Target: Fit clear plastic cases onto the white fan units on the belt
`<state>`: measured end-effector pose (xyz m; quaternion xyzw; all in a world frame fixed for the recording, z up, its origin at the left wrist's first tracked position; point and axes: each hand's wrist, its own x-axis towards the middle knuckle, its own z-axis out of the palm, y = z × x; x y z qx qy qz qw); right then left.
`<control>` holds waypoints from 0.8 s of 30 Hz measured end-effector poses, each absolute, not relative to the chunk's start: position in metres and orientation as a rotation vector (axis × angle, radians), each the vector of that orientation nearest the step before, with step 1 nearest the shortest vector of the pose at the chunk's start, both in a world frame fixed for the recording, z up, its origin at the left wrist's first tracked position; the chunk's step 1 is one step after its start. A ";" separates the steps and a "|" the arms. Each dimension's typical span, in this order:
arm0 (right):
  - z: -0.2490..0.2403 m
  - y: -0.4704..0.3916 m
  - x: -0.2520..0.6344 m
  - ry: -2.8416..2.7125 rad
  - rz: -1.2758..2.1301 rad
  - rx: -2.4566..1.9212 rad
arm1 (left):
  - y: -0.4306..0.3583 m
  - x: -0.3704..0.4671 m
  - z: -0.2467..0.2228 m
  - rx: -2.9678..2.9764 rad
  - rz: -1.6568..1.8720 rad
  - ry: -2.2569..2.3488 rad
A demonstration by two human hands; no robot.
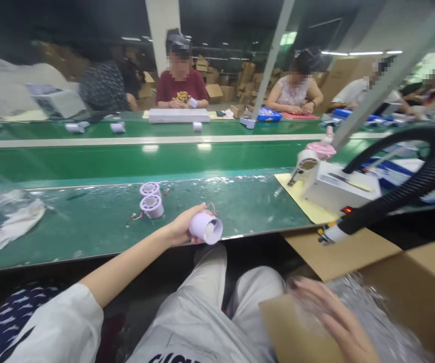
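Note:
My left hand (185, 225) is closed around a lilac cylindrical housing (199, 227), held just over the front edge of the green bench. Its open end faces me, with a whitish round part inside and a thin wire at its top. Two more lilac housings (151, 205) with slotted round tops and short wires stand on the bench, to the left of that hand. Low on the right, my right hand (331, 312), blurred, has its fingers stretched out and apart. It is over a cardboard flap (296, 333) beside clear plastic bagging (369, 312); whether it touches either is unclear.
A white machine (344, 189) with a black ribbed hose (399, 186) sits on yellow paper at right. An open carton (418, 282) stands below the bench edge. A white glove (18, 222) lies at left. Beyond the green conveyor (179, 161), several people are seated.

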<state>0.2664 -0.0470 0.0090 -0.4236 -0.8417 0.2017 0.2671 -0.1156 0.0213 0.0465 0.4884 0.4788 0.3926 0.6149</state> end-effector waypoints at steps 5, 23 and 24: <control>0.042 -0.048 0.200 -2.508 0.184 -0.996 | 0.001 -0.050 0.024 1.096 0.503 0.830; 0.030 -0.057 0.194 -2.202 0.702 -1.366 | -0.025 -0.029 0.017 1.718 0.750 1.039; 0.031 -0.059 0.194 -2.224 0.616 -1.369 | -0.025 -0.030 0.017 1.737 0.739 1.043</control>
